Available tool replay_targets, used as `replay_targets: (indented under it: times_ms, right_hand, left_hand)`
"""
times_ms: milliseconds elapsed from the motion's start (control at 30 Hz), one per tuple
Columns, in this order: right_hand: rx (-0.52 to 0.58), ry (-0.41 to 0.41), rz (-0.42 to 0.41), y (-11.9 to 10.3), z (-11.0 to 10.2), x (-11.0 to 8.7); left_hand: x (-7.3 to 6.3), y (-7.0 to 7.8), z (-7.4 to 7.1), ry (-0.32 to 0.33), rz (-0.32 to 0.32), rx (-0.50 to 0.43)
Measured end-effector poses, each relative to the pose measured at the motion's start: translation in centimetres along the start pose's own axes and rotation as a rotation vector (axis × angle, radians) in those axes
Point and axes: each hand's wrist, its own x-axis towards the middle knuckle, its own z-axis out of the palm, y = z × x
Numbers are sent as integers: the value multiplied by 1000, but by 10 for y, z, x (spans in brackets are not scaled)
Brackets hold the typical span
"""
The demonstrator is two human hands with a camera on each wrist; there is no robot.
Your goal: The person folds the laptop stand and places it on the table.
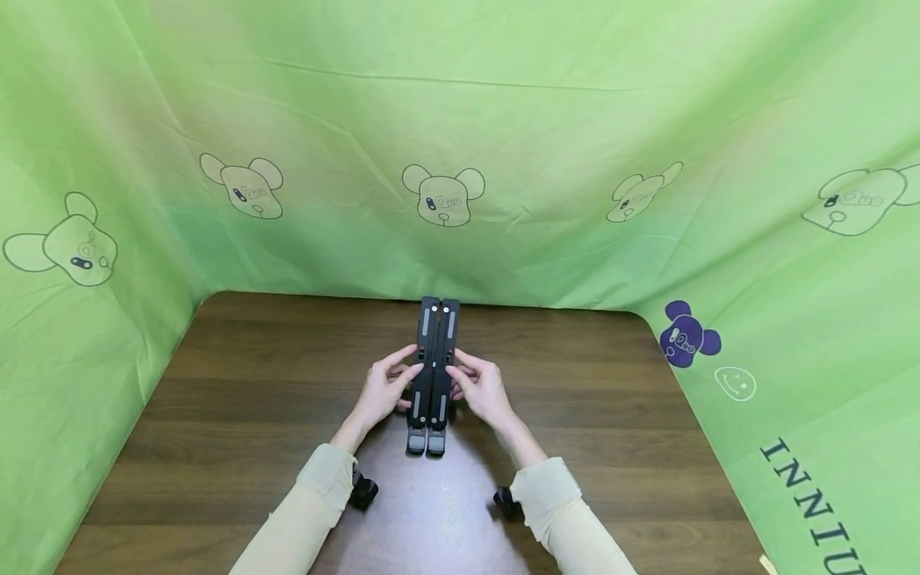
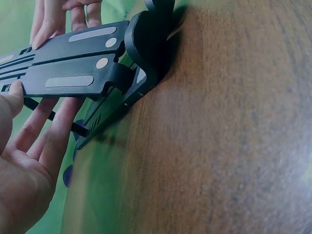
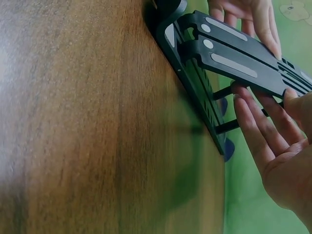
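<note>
A black folding laptop stand (image 1: 426, 343), narrowed so its two long bars lie side by side, stands on the table in the head view. Grey pads and round studs dot its top. My left hand (image 1: 381, 390) holds the left bar, thumb on top and fingers underneath. Opposite it, my right hand (image 1: 489, 391) grips the right bar the same way. Seen from the left wrist, the upper bars of the stand (image 2: 87, 51) slope above a lower base, with thin struts between. The right wrist view shows the hooked front ends of the stand (image 3: 168, 24) near the wood.
The brown wooden table (image 1: 273, 359) has rounded back corners. Green cloth (image 1: 446, 104) printed with bear heads hangs behind and at both sides. Small black cameras (image 1: 364, 492) sit at the wrists. A pale object (image 1: 768, 565) shows at the table's right edge.
</note>
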Motion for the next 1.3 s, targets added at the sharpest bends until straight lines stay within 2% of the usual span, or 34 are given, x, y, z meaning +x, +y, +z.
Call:
replay_targets:
  times_ms: [400, 567, 667, 800, 933, 1033, 1133, 1233, 1300]
  right_hand:
    - [6, -18, -30, 0, 6, 1]
    - [-16, -69, -4, -1, 2, 2]
    - [-57, -49, -15, -2, -10, 3]
    - [-61, 1, -75, -5, -28, 12]
    - [49, -57, -77, -19, -42, 29]
    - [141, -141, 10, -36, -49, 45]
    - [224, -212, 110, -50, -53, 60]
    - [282, -246, 192, -58, -51, 71]
    - [287, -252, 220, -59, -48, 75]
  left_hand:
    - [-1, -2, -2, 11, 1, 19]
    - [-3, -4, -1, 54, 45, 66]
    - [-5, -6, 0, 50, 68, 100]
    - [-13, -6, -3, -2, 73, 116]
    - [-22, -5, -10, -76, 66, 170]
    - [-26, -6, -14, -160, 23, 141]
    - [-28, -8, -15, -231, -67, 18]
    - [-28, -13, -14, -267, -136, -70]
    - [-29, -15, -13, -290, -145, -87]
